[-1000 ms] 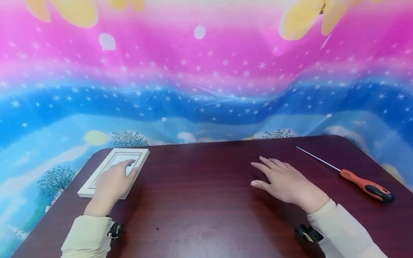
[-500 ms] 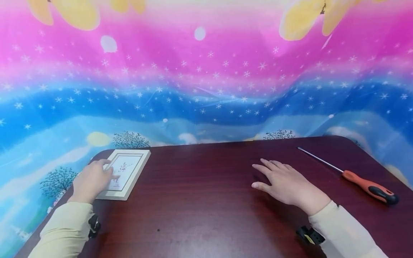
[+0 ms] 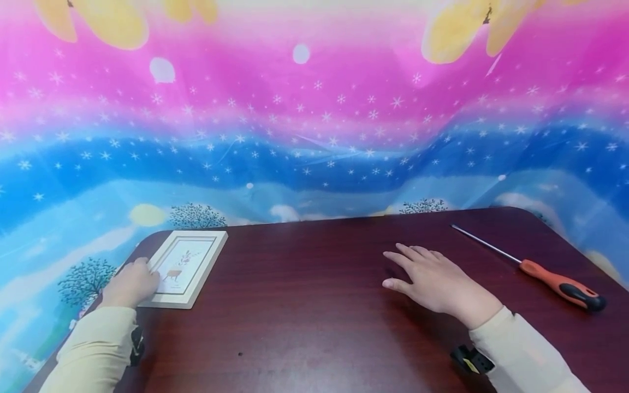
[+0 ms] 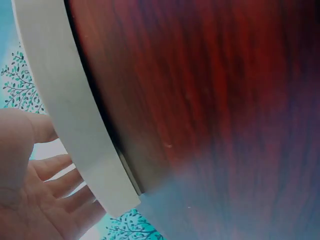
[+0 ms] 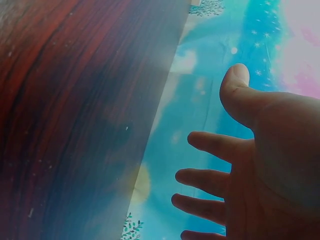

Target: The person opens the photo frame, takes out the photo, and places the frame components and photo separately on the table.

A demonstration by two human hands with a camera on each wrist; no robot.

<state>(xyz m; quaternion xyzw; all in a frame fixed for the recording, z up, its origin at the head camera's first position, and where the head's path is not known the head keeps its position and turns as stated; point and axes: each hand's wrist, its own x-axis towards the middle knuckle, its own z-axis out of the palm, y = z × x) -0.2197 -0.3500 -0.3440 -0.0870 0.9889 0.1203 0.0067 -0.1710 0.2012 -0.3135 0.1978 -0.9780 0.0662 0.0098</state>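
1. Whether the left hand (image 3: 130,285) truly grips is hidden; its fingertips vanish at the left edge of the cream rectangular picture frame (image 3: 205,267).
2. It has moved off the frame's white printed picture (image 3: 184,267), now well exposed, apparently better placed for handling.
3. Frame rests on the glossy dark-red wood-grain table (image 3: 295,305).
4. Well right of the frame, the spread right hand (image 3: 434,278) holds nothing.

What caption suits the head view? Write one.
Left hand at a framed picture, right hand open near an orange-handled screwdriver.

Staged tabletop setup, rm type unclear: dk wood-grain table (image 3: 295,284) w/ snowflake-print backdrop (image 3: 275,131) behind.
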